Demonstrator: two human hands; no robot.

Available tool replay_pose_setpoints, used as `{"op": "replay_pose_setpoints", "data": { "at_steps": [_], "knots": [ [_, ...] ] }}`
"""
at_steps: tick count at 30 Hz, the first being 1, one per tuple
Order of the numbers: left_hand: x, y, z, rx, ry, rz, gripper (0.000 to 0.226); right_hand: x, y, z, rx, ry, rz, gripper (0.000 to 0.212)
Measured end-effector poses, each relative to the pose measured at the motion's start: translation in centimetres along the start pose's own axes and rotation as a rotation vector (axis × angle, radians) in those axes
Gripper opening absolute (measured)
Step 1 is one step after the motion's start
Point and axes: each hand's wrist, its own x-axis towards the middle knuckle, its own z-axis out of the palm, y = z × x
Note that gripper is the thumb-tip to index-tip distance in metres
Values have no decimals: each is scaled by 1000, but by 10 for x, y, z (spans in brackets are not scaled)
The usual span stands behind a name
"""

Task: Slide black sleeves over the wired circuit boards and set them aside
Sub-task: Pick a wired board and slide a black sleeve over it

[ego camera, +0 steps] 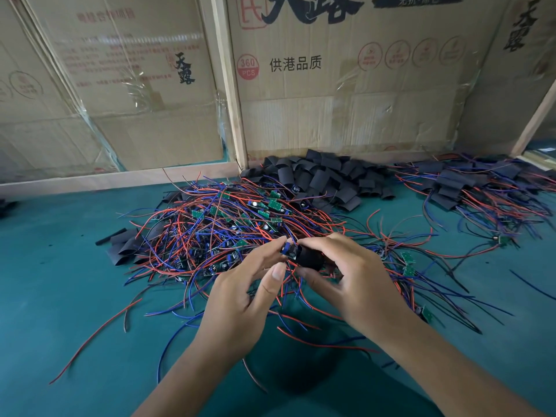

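Pinching circuit board (289, 247) left hand (240, 291); right hand (355, 279) gripping black sleeve (310, 257).

Bench (60, 296): matt teal mat. Black sleeves (328, 179) at 12 o'clock: matt. Wires (210, 236): smooth plastic insulation. Cardboard cartons (331, 85): glossy tape. Wood frame (231, 100): bare.

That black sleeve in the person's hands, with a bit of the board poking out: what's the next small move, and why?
Probably push the black sleeve further left over the circuit board. The board's blue end still shows outside the sleeve's mouth. The left hand pinches that end and the right hand grips the sleeve, so both seem placed for that slide.
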Motion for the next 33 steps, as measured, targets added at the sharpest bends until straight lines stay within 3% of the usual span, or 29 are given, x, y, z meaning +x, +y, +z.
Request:
{"op": "replay_pose_setpoints", "data": {
  "at_steps": [13, 33],
  "knots": [
    [-3, -1, 5, 124, -86, 51, 45, -3, -4, 5, -81, 60, -29, 31],
    [0, 1, 6, -11, -22, 10, 40, -1, -1, 0, -104, 54, -36, 32]
  ]
}}
